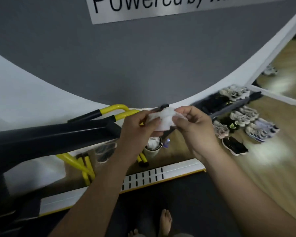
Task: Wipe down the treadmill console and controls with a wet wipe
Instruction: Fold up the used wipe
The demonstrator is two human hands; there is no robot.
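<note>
Above treadmill [55, 135]: left hand [137, 127], right hand [193, 127] pinch wipe [162, 119].

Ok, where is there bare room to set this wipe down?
Bare wood floor lies at lower right, nearer than the shoes and right of the slotted white strip. Crowded under the wipe: cup, small bottle, yellow bars.

A gym: treadmill [41, 139] with yellow handrails [116, 107], rows of sneakers [243, 117] on wood floor [280, 151].
</note>
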